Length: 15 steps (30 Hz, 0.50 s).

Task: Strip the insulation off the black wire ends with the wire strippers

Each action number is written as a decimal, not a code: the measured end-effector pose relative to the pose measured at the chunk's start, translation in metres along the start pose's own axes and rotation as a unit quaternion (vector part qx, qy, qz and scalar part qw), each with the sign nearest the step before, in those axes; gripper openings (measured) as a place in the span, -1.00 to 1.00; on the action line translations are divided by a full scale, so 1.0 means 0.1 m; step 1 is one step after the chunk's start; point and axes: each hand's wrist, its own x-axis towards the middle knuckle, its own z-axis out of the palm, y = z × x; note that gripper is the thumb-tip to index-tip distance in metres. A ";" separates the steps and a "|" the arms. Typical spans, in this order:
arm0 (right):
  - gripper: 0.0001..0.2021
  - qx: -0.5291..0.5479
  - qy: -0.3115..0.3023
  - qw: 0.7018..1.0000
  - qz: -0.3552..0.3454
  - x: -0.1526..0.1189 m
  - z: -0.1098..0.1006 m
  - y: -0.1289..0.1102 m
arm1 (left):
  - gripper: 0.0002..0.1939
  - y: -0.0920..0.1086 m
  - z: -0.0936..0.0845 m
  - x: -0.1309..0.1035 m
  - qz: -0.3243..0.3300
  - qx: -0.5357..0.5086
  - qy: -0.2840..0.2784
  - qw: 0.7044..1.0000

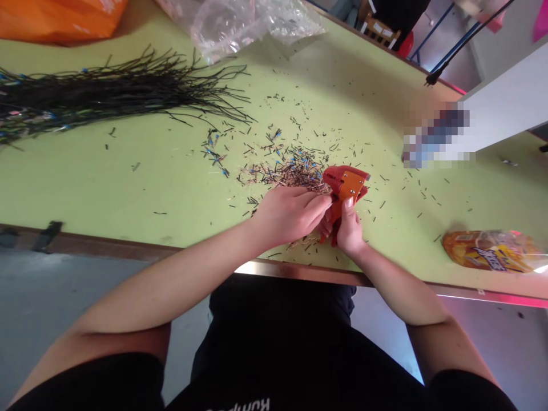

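Right hand (pixel 350 229) closed around the handles of a red-and-orange hand tool (pixel 347 187), thumb lying along its body. Left hand (pixel 287 216) has its fingers bent and drawn together at the tool's left side; whether they pinch anything cannot be told. Tool is held over the near part of the desk (pixel 171 182), just right of a heap of wire scraps (pixel 299 171). Its head points far and slightly right, long axis running steeply from near-left to far-right.
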 end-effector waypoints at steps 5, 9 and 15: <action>-0.31 0.062 -0.039 0.997 0.025 0.06 -0.06 -0.15 | -0.78 -0.06 0.00 -0.04 -0.070 -0.053 -0.039 0.995; -0.27 0.095 -0.101 0.986 0.093 0.08 -0.16 -0.34 | -0.70 -0.19 -0.04 -0.06 -0.157 -0.110 -0.077 0.979; -0.24 0.135 -0.180 0.961 0.159 0.06 -0.26 -0.33 | -0.67 -0.32 -0.12 -0.08 -0.231 -0.163 -0.144 0.948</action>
